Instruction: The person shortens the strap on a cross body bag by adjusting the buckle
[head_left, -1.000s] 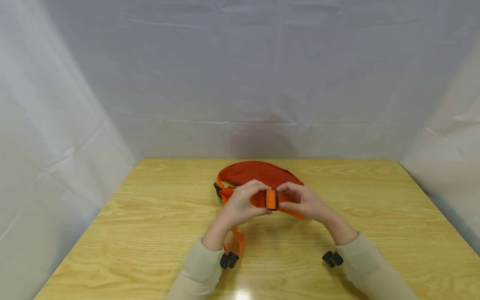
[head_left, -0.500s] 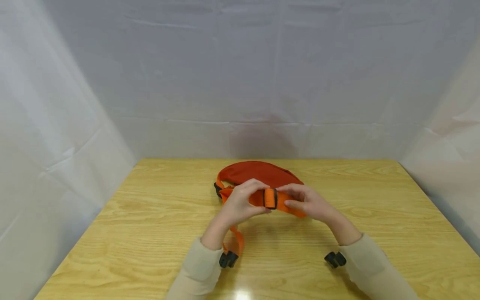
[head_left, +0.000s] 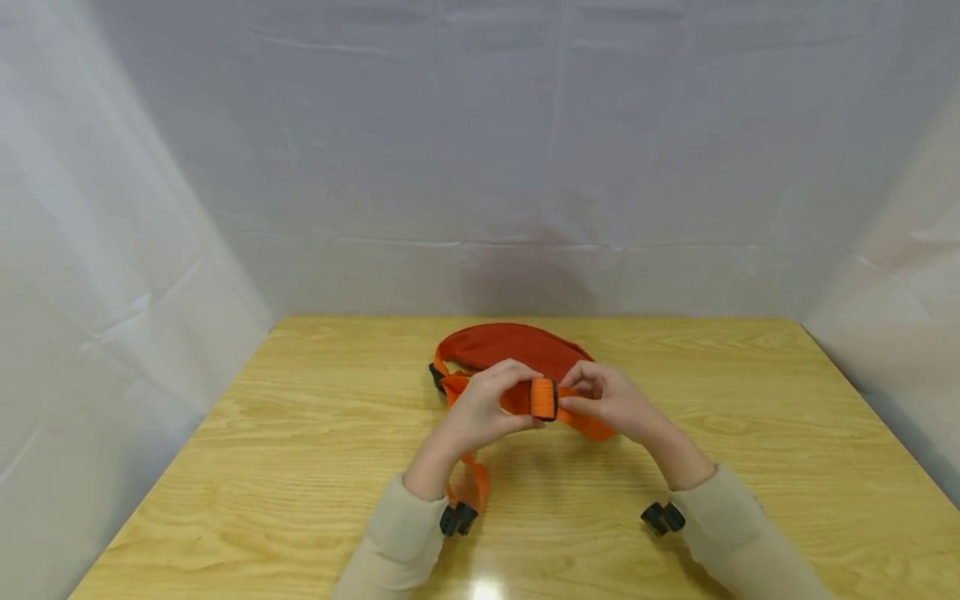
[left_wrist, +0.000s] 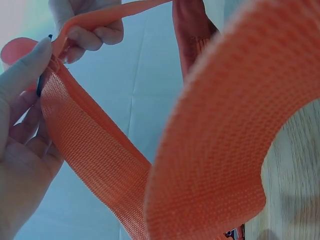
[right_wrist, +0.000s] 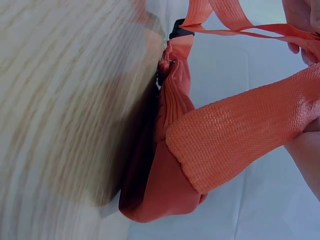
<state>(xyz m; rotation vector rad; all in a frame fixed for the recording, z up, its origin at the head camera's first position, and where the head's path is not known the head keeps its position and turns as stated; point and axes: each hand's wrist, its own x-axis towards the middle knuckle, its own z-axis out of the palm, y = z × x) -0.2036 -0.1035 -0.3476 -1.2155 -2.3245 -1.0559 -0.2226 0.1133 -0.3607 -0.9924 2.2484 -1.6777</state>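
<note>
A red waist bag lies toward the back of the table, its orange strap raised in front of it. My left hand pinches a black strap slider between thumb and fingers; an orange webbing loop bulges over the slider. Just right of it, my right hand pinches the strap between thumb and forefinger. In the left wrist view the left hand grips at the slider, with webbing curving close before the camera. The right wrist view shows the strap running from the bag's end to the right hand.
A black buckle sits at the bag's left end. Slack strap hangs down beside the left forearm. Small black devices show at both sleeve cuffs. Pale sheeting rises behind the wooden table and at both sides.
My right hand first slid slightly right off the slider, then came back left and now pinches the strap beside it. The left hand has stayed almost still.
</note>
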